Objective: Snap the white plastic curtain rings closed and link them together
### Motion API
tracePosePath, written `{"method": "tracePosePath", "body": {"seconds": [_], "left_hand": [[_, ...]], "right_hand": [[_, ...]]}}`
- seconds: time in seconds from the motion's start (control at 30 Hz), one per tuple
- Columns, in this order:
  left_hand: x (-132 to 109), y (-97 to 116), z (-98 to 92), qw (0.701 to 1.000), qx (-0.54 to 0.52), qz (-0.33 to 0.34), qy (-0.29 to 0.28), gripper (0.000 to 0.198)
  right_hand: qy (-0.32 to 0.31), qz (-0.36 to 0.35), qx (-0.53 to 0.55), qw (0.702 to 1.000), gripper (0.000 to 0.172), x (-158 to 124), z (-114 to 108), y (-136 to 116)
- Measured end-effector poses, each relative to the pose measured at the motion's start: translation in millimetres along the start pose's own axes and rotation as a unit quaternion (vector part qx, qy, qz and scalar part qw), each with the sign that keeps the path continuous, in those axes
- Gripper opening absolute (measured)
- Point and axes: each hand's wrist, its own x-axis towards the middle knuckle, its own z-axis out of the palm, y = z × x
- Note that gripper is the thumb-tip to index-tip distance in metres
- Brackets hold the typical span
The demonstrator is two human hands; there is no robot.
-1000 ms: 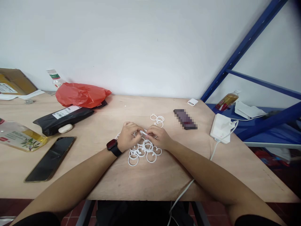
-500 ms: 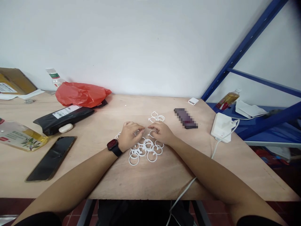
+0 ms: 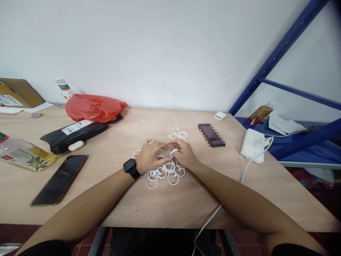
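Observation:
White plastic rings with small knobs [image 3: 173,178] lie in a loose, overlapping pile at the middle of the table. My right hand [image 3: 185,153] pinches one white ring [image 3: 174,152], tilted up between thumb and fingers at the pile's right side. Over the left part of the pile is my left hand [image 3: 151,155], a dark watch [image 3: 130,165] on its wrist. Its thumb and forefinger are apart, and they point towards the held ring. Part of the pile is hidden beneath this hand. Beyond my right hand rests a smaller group of rings [image 3: 176,130].
To the left are a phone [image 3: 60,180], an oil bottle [image 3: 25,156], a black parcel [image 3: 76,133], a white earbud case [image 3: 76,145] and a red bag [image 3: 94,106]. On the right lie a pixelated dark object [image 3: 211,135], a white charger [image 3: 220,115] and a power strip [image 3: 250,144] with a cable.
My right hand has lifted a ring off the table and tilted it up. The left hand has shifted slightly right, its thumb lower and farther from the forefinger.

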Motion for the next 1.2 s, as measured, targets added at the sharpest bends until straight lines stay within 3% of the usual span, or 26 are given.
{"method": "tracePosePath", "body": {"seconds": [0.17,0.27,0.47,0.73,0.97,1.2], "left_hand": [[2,6,0.9,0.999,-0.002,0.052,0.012,0.019],[3,7,1.0,0.998,0.0,0.058,0.025,0.014],[2,6,-2.3,0.998,0.007,0.008,0.062,0.011],[2,4,-2.1,0.997,0.011,0.004,0.071,0.013],[0,0,0.5,0.997,-0.013,-0.037,0.064,0.023],[-1,-2,2.1,0.992,-0.04,-0.026,0.114,0.021]], "right_hand": [[-0.023,-0.017,0.018,0.999,0.028,-5,5,-4],[-0.029,-0.049,-0.009,0.998,0.03,-7,4,-6],[-0.017,-0.166,-0.044,0.985,0.017,-5,-1,-8],[0.006,-0.184,-0.008,0.983,0.019,-6,-5,-12],[0.016,-0.227,0.011,0.974,0.02,-6,-7,-16],[-0.037,-0.17,-0.02,0.985,0.021,-5,-6,-10]]}}
